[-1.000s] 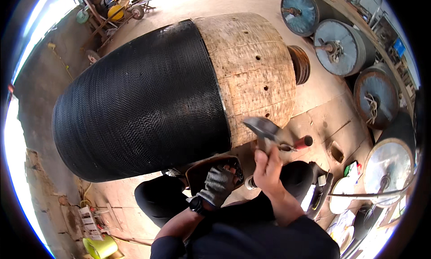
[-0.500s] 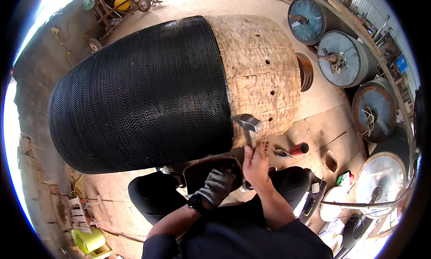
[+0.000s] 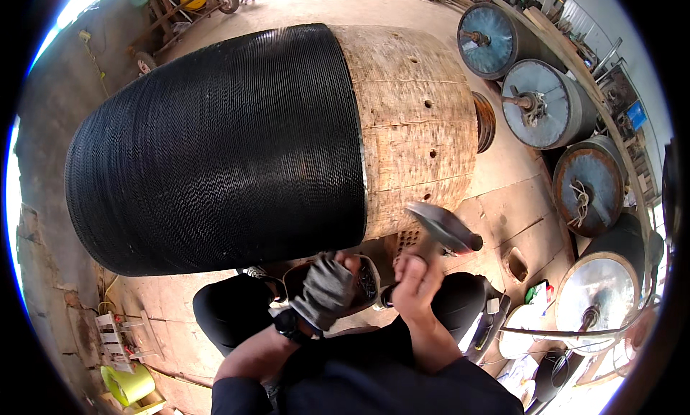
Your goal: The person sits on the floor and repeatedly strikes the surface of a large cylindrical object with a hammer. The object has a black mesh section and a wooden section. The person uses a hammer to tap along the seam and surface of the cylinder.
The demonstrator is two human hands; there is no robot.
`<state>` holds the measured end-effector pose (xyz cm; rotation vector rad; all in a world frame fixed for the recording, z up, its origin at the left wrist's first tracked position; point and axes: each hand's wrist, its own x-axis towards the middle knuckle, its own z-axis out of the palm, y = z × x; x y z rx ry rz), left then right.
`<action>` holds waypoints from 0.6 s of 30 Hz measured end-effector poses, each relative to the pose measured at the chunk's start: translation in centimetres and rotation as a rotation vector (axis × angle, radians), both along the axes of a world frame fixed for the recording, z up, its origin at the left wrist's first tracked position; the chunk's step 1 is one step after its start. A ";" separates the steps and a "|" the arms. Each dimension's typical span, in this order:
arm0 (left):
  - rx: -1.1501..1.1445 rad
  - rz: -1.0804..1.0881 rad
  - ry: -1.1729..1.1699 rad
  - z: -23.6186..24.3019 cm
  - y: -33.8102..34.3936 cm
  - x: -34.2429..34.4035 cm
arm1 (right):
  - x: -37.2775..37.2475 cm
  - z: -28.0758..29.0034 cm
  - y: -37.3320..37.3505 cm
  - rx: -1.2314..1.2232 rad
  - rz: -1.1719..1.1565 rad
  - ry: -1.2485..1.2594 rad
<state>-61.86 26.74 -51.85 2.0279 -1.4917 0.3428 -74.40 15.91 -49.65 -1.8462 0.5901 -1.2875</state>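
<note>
Head view, from the left: a yellow-green spool [image 3: 128, 385] lies on its side on the floor, apart from the work. Next comes the big drum [image 3: 215, 156], also on its side across the person's front, its left part wound closely in black cord and its right part showing bare, pierced wood [image 3: 410, 120]; lying this way, it seems to offer its near flank to someone seated low. What supports it is hidden. The knees are spread, the left knee [image 3: 223, 307] under the drum's near edge, which leaves room between them for a brown tray [image 3: 293, 280] of small dark pieces [image 3: 367, 280], presumably put there for easy reach. The left hand [image 3: 327, 289], in a grey glove with bare fingertips, is bent over the tray; whether it pinches a piece, I cannot tell. Just beside it, the bare right hand [image 3: 418, 284] is wrapped around the handle of a hammer [image 3: 449, 228], whose head stands raised beyond the fist near the wood's lower edge, a grip that likely leaves it free to swing. Farther right, metal-ended rollers [image 3: 535, 102] stand in a row along the side, probably stored clear of the legs.
</note>
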 end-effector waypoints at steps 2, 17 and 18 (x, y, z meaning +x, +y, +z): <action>-0.123 -0.070 -0.113 2.5 -0.5 3.4 | 1.1 -0.5 -1.1 -0.178 -0.086 -0.292; -0.527 0.156 -0.388 6.9 -3.9 14.2 | 1.2 -1.8 -1.5 -0.131 -0.119 0.461; -0.533 0.164 -0.382 7.0 -4.0 14.3 | 0.4 -1.9 -0.7 -0.191 -0.117 0.373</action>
